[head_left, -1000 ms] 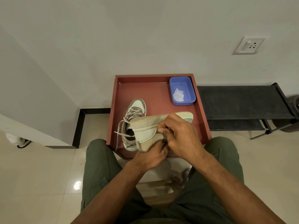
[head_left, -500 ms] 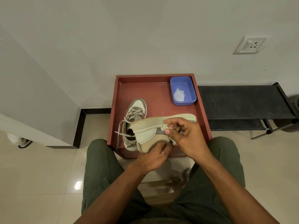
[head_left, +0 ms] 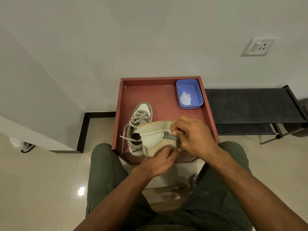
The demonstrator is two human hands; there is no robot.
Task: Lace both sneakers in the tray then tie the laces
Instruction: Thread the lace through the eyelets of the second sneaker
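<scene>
We steady the tilted sneaker (head_left: 155, 139) with our left hand (head_left: 158, 162) gripping it, while our right hand (head_left: 193, 135) pinches the lace tip; feed squarely.

Head-worn view, forward and down

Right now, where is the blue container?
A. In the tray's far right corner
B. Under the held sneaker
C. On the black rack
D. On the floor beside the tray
A: the blue container sits inside the red tray, in its far right corner, apart from both sneakers.
</scene>
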